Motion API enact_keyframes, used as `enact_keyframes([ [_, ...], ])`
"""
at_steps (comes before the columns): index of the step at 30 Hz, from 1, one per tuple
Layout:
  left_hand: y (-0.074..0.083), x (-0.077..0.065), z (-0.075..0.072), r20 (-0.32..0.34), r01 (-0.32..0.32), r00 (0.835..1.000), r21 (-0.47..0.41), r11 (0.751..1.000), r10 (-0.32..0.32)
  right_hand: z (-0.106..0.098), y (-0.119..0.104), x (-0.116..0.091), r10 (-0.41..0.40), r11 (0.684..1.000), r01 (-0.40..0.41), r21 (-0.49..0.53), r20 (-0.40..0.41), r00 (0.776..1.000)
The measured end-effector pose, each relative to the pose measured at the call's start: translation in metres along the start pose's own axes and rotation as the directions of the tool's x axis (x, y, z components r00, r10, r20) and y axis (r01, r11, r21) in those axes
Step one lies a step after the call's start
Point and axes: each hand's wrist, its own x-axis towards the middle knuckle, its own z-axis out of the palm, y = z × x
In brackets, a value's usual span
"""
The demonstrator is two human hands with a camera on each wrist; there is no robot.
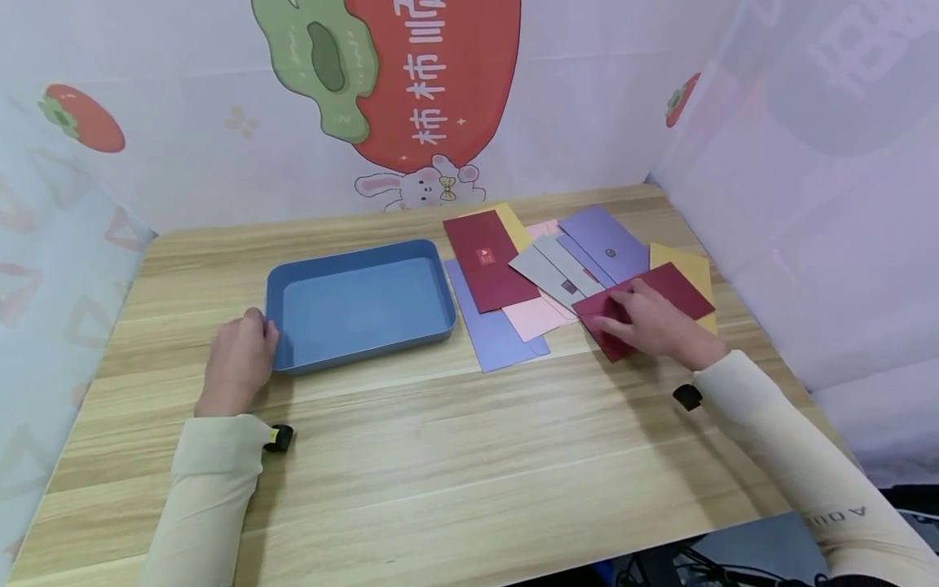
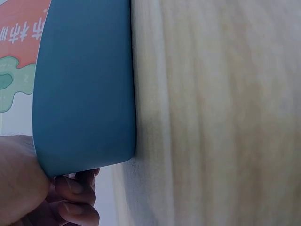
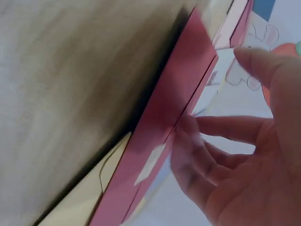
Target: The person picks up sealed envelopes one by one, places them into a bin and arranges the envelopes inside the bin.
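At its left end, a shallow blue tray [image 1: 359, 306] is gripped by my left hand [image 1: 238, 357]. In the left wrist view the thumb lies over the rim of the tray [image 2: 84, 89], with the other fingers curled against the outer end wall. My right hand [image 1: 653, 322] is over a dark red envelope [image 1: 673, 287] at the right of the envelope pile. In the right wrist view its fingertips touch the face of that red envelope [image 3: 174, 94], while the thumb stands away from it.
Between tray and right hand lie overlapping envelopes: another dark red one [image 1: 487, 265], a grey one [image 1: 553, 265], a purple one [image 1: 605, 232], a blue-violet one [image 1: 495, 342] and a pink one [image 1: 531, 318]. A yellow envelope [image 1: 689, 265] sits partly beneath the right-hand red one. Printed cloth hangs behind the wooden table [image 1: 440, 456].
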Motion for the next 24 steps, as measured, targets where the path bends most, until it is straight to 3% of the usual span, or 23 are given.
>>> enact_keyframes([
  [4,-0.001,0.0,0.0,-0.01,-0.014,1.0,0.002,1.0,0.014,-0.016,0.022,0.007,0.042,0.999,-0.04,0.024,-0.097,0.994],
  [6,-0.001,0.0,0.0,-0.019,-0.021,1.0,0.003,1.0,0.021,-0.024,0.04,0.007,0.12,0.992,-0.116,0.038,-0.124,0.985],
  [9,0.0,0.001,0.001,-0.033,-0.042,0.999,0.01,0.999,0.042,-0.033,0.068,0.001,0.249,0.968,-0.244,0.061,-0.121,0.961],
  [12,0.0,0.001,0.002,-0.038,-0.048,0.998,0.009,0.999,0.048,-0.036,0.087,-0.004,0.326,0.944,-0.32,0.078,-0.086,0.941],
  [24,-0.001,0.0,0.0,-0.011,-0.017,1.0,0.001,1.0,0.017,-0.031,0.106,-0.001,0.325,0.941,-0.324,0.094,0.001,0.946],
])
